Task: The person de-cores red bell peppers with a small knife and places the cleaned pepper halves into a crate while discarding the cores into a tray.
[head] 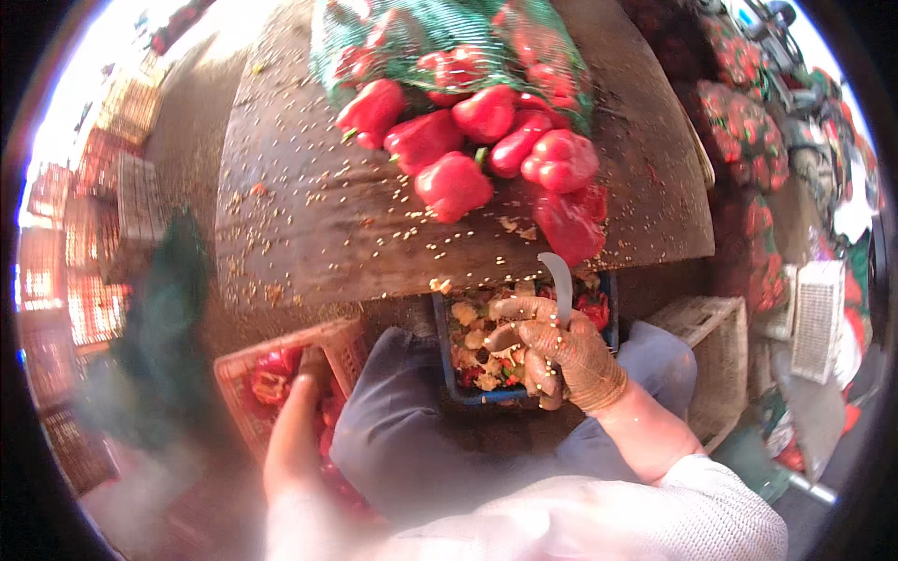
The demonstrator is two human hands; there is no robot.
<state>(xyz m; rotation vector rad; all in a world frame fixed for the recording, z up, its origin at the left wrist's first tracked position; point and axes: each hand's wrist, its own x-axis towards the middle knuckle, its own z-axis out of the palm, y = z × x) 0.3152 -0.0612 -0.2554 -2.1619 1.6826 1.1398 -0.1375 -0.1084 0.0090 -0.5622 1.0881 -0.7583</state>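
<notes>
My right hand (558, 350), in a soiled knit glove, grips a small knife with a curved blade (559, 280). Yellowish seeds cling to the glove. Below that hand is a blue-rimmed bin (484, 397) holding cut pepper cores, seeds and red scraps. My left hand (313, 368) reaches down into an orange plastic crate (235, 393) of red bell peppers (270, 386); its fingers are hidden, and any hold is unclear. In front of me, whole red bell peppers (456, 186) spill from a green mesh sack (449, 28) onto a wooden table (302, 210).
Seeds and bits of core are scattered across the tabletop. A pale plastic crate (722, 372) stands at my right. Stacked crates (137, 196) line the far left, near a blurred dark green shape (158, 336). Filled mesh sacks of peppers (744, 137) lie to the right.
</notes>
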